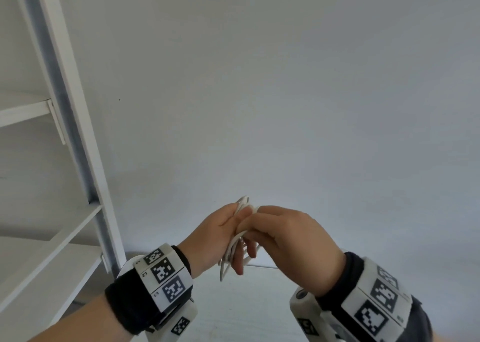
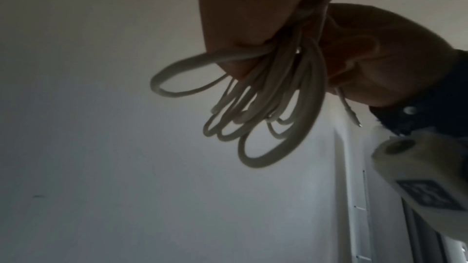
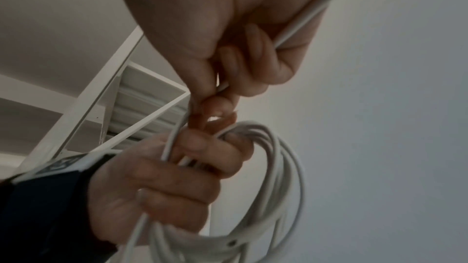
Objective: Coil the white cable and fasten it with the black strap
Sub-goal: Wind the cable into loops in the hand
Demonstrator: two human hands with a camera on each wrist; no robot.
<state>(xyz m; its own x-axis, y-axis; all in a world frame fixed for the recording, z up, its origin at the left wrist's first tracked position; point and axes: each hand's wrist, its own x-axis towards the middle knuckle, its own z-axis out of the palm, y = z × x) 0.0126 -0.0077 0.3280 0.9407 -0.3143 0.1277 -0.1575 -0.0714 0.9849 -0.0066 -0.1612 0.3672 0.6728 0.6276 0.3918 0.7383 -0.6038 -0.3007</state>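
The white cable (image 1: 235,248) is gathered into several loops held up in front of a plain wall. My left hand (image 1: 220,227) grips the bundle with curled fingers; the loops (image 2: 266,107) hang below it, and a thin connector end (image 2: 350,111) dangles by the right wrist. In the right wrist view the coil (image 3: 273,187) sits in the left hand (image 3: 172,177). My right hand (image 1: 280,235) meets the left at the bundle and pinches a single strand (image 3: 303,15) that runs through its fingers. No black strap shows in any view.
A white shelving unit (image 1: 52,160) with slanted uprights stands at the left, its shelves (image 3: 142,111) close behind the left wrist. A pale wall (image 1: 285,95) fills the background. A white surface edge (image 1: 262,266) lies below the hands.
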